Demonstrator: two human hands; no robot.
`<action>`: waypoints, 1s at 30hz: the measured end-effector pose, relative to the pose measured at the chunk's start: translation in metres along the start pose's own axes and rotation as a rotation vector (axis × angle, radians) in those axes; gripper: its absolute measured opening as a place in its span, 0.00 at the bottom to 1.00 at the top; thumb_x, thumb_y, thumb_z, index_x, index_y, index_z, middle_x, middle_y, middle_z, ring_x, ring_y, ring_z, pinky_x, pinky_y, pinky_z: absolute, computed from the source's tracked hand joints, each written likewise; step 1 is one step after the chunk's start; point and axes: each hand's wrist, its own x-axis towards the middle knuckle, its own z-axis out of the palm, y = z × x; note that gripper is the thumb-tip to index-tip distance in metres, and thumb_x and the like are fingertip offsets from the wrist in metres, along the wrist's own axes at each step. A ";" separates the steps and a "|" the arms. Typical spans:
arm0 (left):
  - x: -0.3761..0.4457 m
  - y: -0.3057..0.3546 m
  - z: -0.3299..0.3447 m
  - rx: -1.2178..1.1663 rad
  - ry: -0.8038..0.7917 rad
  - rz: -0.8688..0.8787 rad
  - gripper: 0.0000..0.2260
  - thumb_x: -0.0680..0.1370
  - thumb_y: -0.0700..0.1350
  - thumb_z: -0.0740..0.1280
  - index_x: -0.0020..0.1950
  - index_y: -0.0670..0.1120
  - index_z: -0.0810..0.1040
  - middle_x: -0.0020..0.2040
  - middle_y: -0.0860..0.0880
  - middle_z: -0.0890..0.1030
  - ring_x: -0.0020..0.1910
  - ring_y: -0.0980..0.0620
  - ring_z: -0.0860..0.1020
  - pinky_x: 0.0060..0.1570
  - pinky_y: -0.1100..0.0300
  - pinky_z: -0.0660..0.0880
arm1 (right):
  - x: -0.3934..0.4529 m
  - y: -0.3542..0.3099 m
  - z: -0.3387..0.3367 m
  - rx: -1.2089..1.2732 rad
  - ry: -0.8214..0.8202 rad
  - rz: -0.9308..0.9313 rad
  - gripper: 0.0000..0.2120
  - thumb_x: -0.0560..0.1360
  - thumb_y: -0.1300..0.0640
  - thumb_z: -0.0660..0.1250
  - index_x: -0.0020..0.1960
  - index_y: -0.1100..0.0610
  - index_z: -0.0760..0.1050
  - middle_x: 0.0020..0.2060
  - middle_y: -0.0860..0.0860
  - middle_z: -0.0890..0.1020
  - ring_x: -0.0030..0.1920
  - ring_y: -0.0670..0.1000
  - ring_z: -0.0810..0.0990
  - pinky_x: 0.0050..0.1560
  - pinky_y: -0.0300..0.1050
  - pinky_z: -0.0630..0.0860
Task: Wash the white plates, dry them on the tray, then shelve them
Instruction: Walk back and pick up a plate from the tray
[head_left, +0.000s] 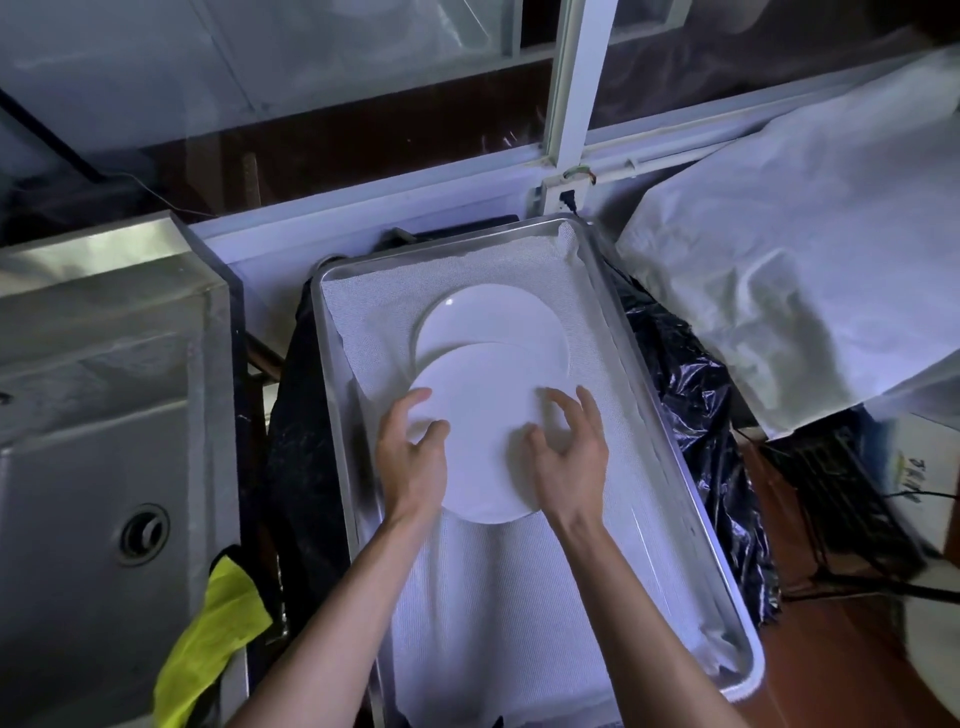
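Two white plates lie on a metal tray (675, 415) lined with a white cloth. The far plate (493, 317) lies flat, and the near plate (483, 395) overlaps its near edge. My left hand (413, 462) lies over the near plate's left side, fingers spread and loosely bent, thumb on the plate's face. My right hand (571, 457) is over its right side in the same loose pose, fingertips at the plate's surface. Neither hand wraps round the rim.
A steel sink (104, 467) with a drain stands to the left, with a yellow cloth (208, 639) hanging at its near corner. Black plastic sheeting (691, 415) drapes beside the tray. A white sheet (805, 249) covers something at the right. A window frame (571, 104) runs behind.
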 end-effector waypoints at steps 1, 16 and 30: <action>-0.002 0.000 -0.002 0.006 -0.009 -0.002 0.18 0.75 0.35 0.68 0.61 0.52 0.81 0.63 0.60 0.79 0.59 0.71 0.73 0.54 0.76 0.66 | -0.005 0.000 0.000 0.011 0.009 0.000 0.19 0.75 0.56 0.69 0.66 0.46 0.77 0.77 0.50 0.65 0.76 0.49 0.63 0.74 0.44 0.60; -0.084 0.004 -0.074 -0.091 -0.347 0.044 0.20 0.76 0.34 0.68 0.61 0.55 0.83 0.61 0.61 0.81 0.57 0.70 0.77 0.48 0.77 0.71 | -0.154 -0.004 -0.014 0.036 0.322 0.016 0.15 0.75 0.58 0.72 0.60 0.47 0.81 0.73 0.47 0.68 0.71 0.42 0.66 0.69 0.41 0.64; -0.207 -0.014 -0.068 0.259 -0.775 0.557 0.09 0.76 0.44 0.74 0.54 0.56 0.84 0.67 0.57 0.74 0.64 0.58 0.77 0.65 0.63 0.71 | -0.312 0.028 -0.081 0.058 0.822 0.102 0.13 0.73 0.62 0.72 0.57 0.53 0.82 0.71 0.50 0.70 0.73 0.48 0.67 0.73 0.45 0.63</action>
